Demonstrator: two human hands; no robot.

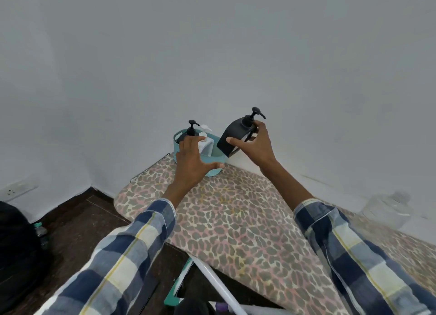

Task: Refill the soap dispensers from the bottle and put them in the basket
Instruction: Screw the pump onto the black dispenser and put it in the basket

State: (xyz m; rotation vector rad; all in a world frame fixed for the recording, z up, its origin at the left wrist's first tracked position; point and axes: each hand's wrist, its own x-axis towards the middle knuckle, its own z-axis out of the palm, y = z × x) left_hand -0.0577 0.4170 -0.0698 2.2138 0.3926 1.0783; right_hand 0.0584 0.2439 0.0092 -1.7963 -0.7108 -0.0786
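A teal basket point(213, 171) stands at the far end of the ironing board point(236, 220), against the wall. Inside it are a black pump dispenser point(190, 129) and a white pump dispenser point(204, 143). My left hand point(192, 161) rests on the basket's near rim, fingers spread, thumb along its front. My right hand point(256, 147) grips another black pump dispenser point(233, 135), tilted, just above the basket's right edge. A clear, blurred bottle point(387, 208) stands at the right by the wall.
The board has a leopard-print cover and white legs point(212, 281). Dark floor lies to the left, with a black bag point(16, 255) and a small bottle point(42, 234) beside it. A wall socket point(16, 191) sits low on the left wall.
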